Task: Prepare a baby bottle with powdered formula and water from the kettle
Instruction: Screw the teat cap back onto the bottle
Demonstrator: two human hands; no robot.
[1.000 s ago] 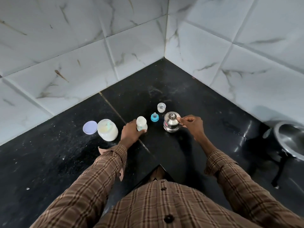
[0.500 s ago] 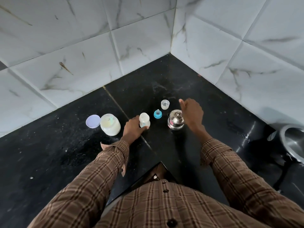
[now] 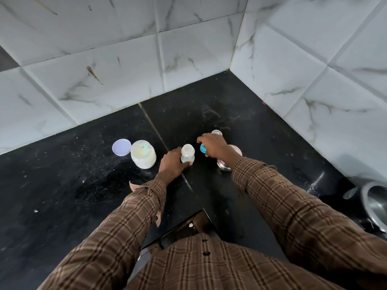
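Note:
A small white baby bottle (image 3: 187, 154) stands upright and uncapped on the black counter, and my left hand (image 3: 172, 164) grips its lower part. My right hand (image 3: 213, 145) reaches over the blue teat ring (image 3: 202, 147), with fingers curled around it; only the ring's left edge shows. The small steel kettle (image 3: 225, 164) stands right of the bottle, mostly hidden under my right wrist. A clear bottle cap (image 3: 216, 132) peeks out behind my right hand. The open jar of white formula powder (image 3: 143, 154), with a scoop inside, stands left of the bottle.
The jar's lilac lid (image 3: 121, 147) lies flat to the jar's left. White marble-tiled walls (image 3: 188, 59) meet in a corner behind the objects. A steel vessel (image 3: 374, 203) sits at the right edge. White powder specks dot the black counter (image 3: 73, 185).
My right hand left the kettle's lid, passed over the kettle and came down to the left onto the blue teat ring. My left hand stayed on the bottle. The camera tilted slightly.

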